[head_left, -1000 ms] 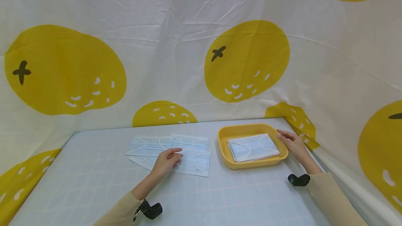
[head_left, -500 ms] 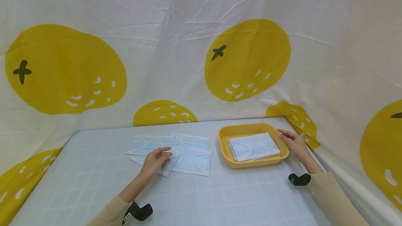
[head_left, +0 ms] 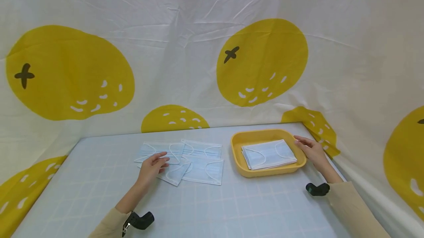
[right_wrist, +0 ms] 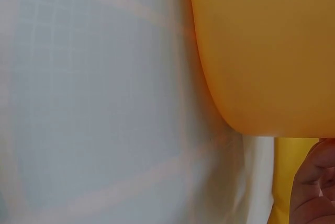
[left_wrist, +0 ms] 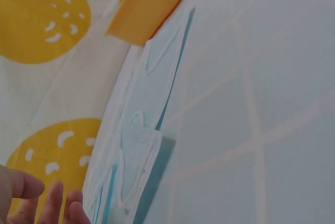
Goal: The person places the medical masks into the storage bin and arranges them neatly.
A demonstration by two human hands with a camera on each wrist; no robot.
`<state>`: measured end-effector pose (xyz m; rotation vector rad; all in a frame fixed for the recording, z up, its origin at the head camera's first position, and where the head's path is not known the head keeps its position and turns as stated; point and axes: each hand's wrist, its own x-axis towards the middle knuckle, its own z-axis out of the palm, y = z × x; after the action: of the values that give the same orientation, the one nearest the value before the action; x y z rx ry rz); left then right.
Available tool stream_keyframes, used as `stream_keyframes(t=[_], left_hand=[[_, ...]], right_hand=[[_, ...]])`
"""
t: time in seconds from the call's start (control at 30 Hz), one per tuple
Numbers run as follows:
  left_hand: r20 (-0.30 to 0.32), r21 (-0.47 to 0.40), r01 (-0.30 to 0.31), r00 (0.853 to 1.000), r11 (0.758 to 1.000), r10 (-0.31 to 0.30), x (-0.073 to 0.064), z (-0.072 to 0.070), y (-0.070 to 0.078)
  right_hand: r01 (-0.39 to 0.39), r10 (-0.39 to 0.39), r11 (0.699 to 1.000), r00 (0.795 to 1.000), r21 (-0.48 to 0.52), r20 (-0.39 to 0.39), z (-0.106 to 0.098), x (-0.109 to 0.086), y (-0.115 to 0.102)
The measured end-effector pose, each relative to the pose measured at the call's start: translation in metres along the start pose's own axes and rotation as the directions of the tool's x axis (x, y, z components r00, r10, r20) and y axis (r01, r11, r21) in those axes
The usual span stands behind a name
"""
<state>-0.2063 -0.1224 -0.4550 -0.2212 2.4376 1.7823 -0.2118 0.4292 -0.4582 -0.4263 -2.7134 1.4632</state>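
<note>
Several light blue disposable face masks with white ear loops lie overlapping on the table. My left hand is over the left part of this group, its fingers loosely bent. In the left wrist view, those fingers have nothing between them, and the near mask has an edge raised off the cloth. A yellow tray to the right holds a neat stack of masks. My right hand touches the tray's right rim with extended fingers; its fingertips are partly hidden in the right wrist view.
A pale checked cloth covers the table. Behind it hangs a white curtain with yellow fruit prints, which also runs along the right side. Black wrist cameras sit on both beige sleeves.
My left hand has moved left across the loose masks, and the front left mask now lies angled and more uncovered. The right hand has stayed at the tray's rim.
</note>
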Motion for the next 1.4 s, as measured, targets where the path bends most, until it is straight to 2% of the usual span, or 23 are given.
stream_keyframes(t=[0.23, 0.37, 0.73, 1.0, 1.27, 1.4], left_hand=[[-0.020, 0.016, 0.007, 1.000, 1.000, -0.007, 0.012, -0.016, 0.000], [-0.021, 0.022, 0.001, 1.000, 1.000, 0.000, 0.015, -0.024, 0.000], [-0.059, 0.031, 0.007, 0.998, 0.999, -0.005, 0.026, -0.041, -0.001], [-0.092, 0.021, 0.002, 0.996, 1.000, 0.000, 0.033, -0.051, -0.003], [-0.133, 0.031, -0.006, 0.991, 0.999, 0.010, 0.041, -0.064, -0.005], [-0.156, 0.028, -0.002, 0.988, 1.000, 0.006, 0.045, -0.070, -0.008]], right_hand=[[0.003, -0.003, 1.000, 1.000, -0.002, -0.001, -0.001, 0.000, 0.005], [-0.027, 0.027, 1.000, 0.999, -0.007, -0.019, -0.001, 0.001, 0.006], [-0.016, 0.016, 1.000, 1.000, 0.001, -0.007, -0.001, -0.002, 0.001], [0.004, -0.005, 1.000, 0.998, -0.008, -0.060, -0.001, 0.026, 0.041], [0.005, -0.005, 1.000, 0.999, 0.001, -0.047, 0.001, 0.030, 0.041], [0.013, -0.011, 1.000, 0.997, 0.027, -0.071, 0.004, 0.036, 0.049]])
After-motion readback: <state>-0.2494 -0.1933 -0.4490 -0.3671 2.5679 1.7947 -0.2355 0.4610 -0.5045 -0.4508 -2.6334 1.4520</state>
